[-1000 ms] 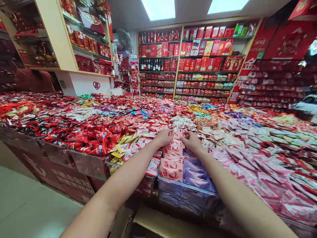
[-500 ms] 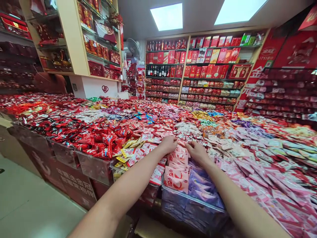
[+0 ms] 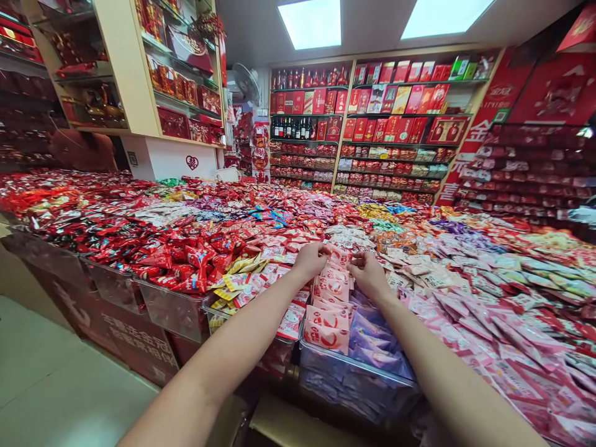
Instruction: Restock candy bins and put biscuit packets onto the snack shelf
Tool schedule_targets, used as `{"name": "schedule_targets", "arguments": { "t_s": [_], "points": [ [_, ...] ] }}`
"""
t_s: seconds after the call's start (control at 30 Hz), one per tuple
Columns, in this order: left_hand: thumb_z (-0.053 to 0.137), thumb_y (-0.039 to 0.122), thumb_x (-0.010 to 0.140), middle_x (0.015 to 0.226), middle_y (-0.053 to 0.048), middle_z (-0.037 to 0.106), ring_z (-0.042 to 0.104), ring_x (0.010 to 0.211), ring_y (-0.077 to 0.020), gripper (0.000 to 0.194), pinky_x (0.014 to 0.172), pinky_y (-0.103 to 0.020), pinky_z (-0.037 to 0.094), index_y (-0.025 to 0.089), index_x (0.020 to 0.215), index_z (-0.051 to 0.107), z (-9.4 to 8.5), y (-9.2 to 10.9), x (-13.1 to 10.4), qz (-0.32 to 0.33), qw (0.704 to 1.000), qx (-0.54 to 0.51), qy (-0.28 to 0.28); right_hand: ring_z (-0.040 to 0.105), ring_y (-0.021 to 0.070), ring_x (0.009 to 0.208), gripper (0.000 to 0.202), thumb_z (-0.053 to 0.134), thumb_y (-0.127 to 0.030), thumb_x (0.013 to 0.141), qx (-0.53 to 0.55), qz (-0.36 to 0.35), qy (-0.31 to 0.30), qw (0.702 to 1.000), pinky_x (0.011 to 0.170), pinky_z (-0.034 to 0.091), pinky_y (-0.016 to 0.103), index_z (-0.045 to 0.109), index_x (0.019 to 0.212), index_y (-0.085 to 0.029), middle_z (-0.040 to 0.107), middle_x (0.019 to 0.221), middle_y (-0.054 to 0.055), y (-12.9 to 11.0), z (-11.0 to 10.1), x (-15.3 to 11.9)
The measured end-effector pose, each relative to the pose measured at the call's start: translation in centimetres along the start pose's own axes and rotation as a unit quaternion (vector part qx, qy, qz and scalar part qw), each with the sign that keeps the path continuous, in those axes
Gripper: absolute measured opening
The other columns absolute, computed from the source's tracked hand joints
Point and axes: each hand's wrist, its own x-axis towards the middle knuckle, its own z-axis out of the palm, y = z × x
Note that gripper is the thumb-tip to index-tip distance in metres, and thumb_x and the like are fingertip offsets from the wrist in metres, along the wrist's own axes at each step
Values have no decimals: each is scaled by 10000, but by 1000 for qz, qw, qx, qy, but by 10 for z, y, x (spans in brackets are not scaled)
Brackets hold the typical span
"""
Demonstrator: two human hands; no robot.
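In the head view, a clear bin [image 3: 356, 362] at the near edge of the display is the landmark. A row of pink packets [image 3: 328, 326] stands along its left half, overlapping from front to back, and purple packets [image 3: 375, 340] fill its right half; more purplish packets show through its front wall. At the far end of the pink row, the left hand [image 3: 310, 261] and right hand [image 3: 369, 274], fingers bent, pinch one pink packet [image 3: 338, 255] by its opposite sides.

Just left of the clear bin, a second bin [image 3: 216, 311] holds yellow packets [image 3: 228, 289] and pink-and-white packets [image 3: 292, 316]. Farther left, a third bin [image 3: 170, 304] is heaped above its rim with red packets [image 3: 186, 267]. To the right of the clear bin spreads a pile of pale pink packets [image 3: 507, 347]; beyond its far right corner lie cream packets [image 3: 421, 268]. Below it is a cardboard box [image 3: 284, 422], partly hidden by the left arm.
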Motion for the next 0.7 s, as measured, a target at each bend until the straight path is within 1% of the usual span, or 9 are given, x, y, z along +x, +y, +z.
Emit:
{"name": "schedule_targets", "arguments": {
  "t_s": [0.17, 0.27, 0.33, 0.4, 0.47, 0.53, 0.6, 0.67, 0.7],
  "points": [
    [573, 73, 674, 762, -40, 685, 615, 727, -157, 129, 739, -282, 474, 150, 733, 658, 3, -2, 0, 8, 998, -64, 14, 565, 169, 634, 305, 566, -233, 625, 0, 8, 6, 1000, 609, 419, 304, 474, 912, -183, 596, 699, 7, -1, -2, -1],
    [567, 64, 684, 735, -32, 659, 610, 710, -144, 107, 719, -277, 478, 147, 728, 619, 5, -2, 3, 15, 991, -129, 38, 530, 152, 573, 399, 587, -286, 628, 49, -2, 14, 999, 550, 393, 280, 476, 993, -170, 573, 652, -13, -3, -2, -1],
    [559, 78, 709, 760, -27, 639, 602, 714, -124, 93, 695, -253, 481, 148, 769, 577, 6, -1, 5, 22, 981, -182, 60, 477, 132, 513, 432, 593, -343, 643, 94, -28, 3, 995, 504, 359, 262, 487, 1025, -170, 528, 588, -42, -6, -1, -1],
    [552, 99, 736, 822, -27, 622, 596, 735, -105, 112, 676, -224, 481, 152, 831, 530, 7, 0, 7, 28, 969, -232, 79, 452, 120, 508, 375, 603, -390, 648, 129, -52, -24, 990, 501, 344, 258, 544, 944, -167, 516, 576, -40, -9, -1, -1],
    [548, 131, 759, 877, -36, 611, 600, 752, -97, 171, 659, -207, 482, 156, 916, 487, 8, 2, 8, 31, 957, -276, 85, 462, 119, 538, 321, 627, -422, 635, 147, -48, -40, 987, 526, 353, 262, 592, 817, -160, 546, 605, -16, -13, -1, -2],
    [560, 174, 771, 897, -48, 618, 612, 747, -103, 262, 629, -203, 483, 158, 1007, 445, 8, 4, 7, 29, 948, -310, 72, 474, 122, 558, 323, 647, -446, 616, 161, -27, -36, 986, 547, 367, 268, 617, 758, -158, 573, 622, -3, -17, -2, -3],
    [577, 209, 771, 877, -56, 639, 624, 710, -116, 328, 586, -208, 482, 153, 1058, 427, 8, 7, 6, 29, 943, -330, 41, 481, 123, 557, 342, 661, -465, 599, 177, -14, -44, 983, 555, 379, 272, 627, 746, -158, 589, 619, -2, -19, -3, -4],
    [577, 209, 775, 845, -56, 660, 630, 682, -125, 339, 575, -217, 485, 144, 1075, 435, 7, 9, 4, 34, 940, -338, 8, 511, 132, 592, 354, 672, -473, 593, 179, -22, -67, 981, 590, 404, 281, 625, 737, -153, 614, 659, 17, -20, -4, -4],
    [563, 201, 786, 844, -56, 666, 633, 691, -129, 336, 593, -224, 489, 143, 1092, 436, 6, 10, 2, 37, 939, -343, -3, 532, 141, 628, 370, 675, -473, 596, 174, -30, -72, 982, 620, 419, 288, 626, 766, -148, 628, 698, 31, -19, -4, -4]
  ]
}}
